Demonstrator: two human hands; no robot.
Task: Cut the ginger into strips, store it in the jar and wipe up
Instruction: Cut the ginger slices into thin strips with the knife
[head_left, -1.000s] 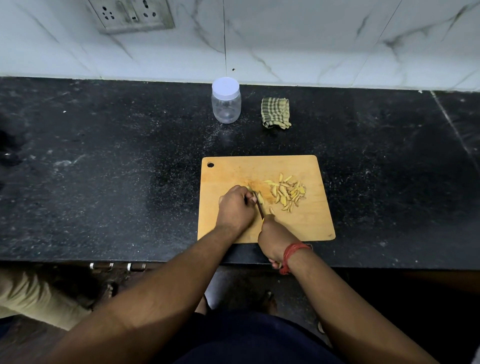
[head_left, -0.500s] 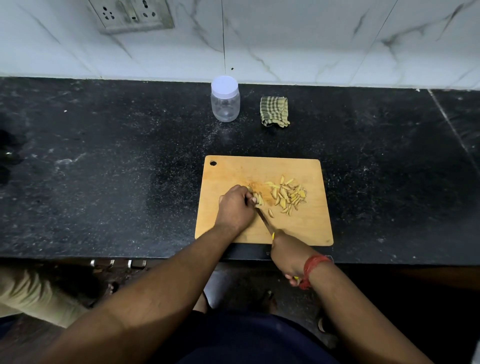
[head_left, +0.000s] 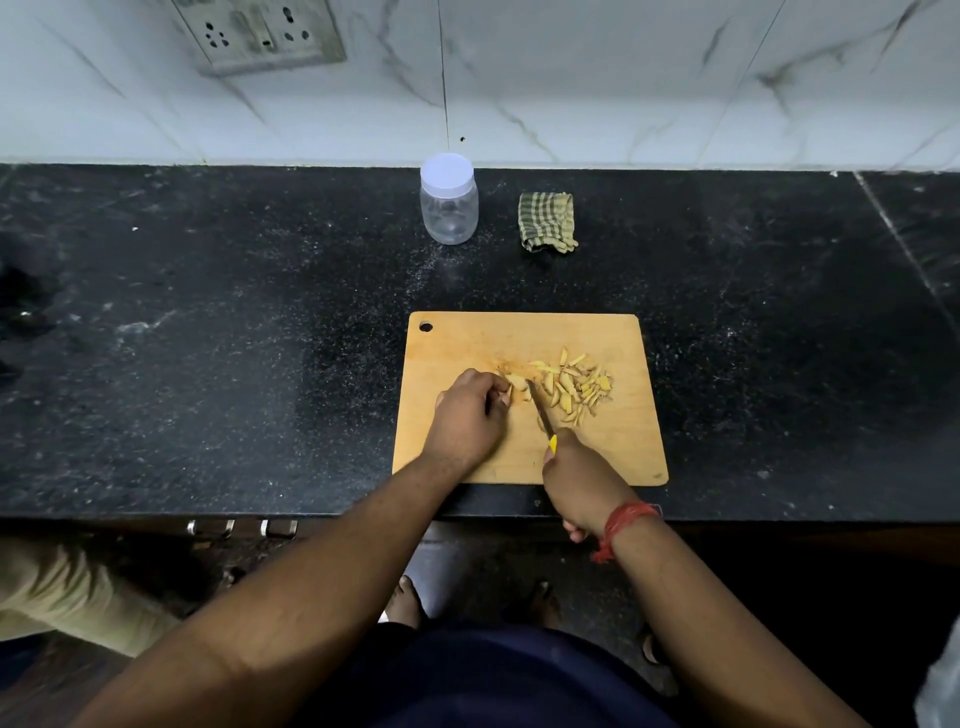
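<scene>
Left hand (head_left: 470, 415) pinches the uncut ginger piece (head_left: 517, 385) steady mid-board while right hand (head_left: 582, 480) grips the knife (head_left: 540, 413) beside it, cut strips (head_left: 576, 387) pushed right, capped jar (head_left: 448, 200) upper centre.

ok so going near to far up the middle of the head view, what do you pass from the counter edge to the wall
right hand on the knife → left hand holding ginger → cut strips on the board → cloth and jar
</scene>
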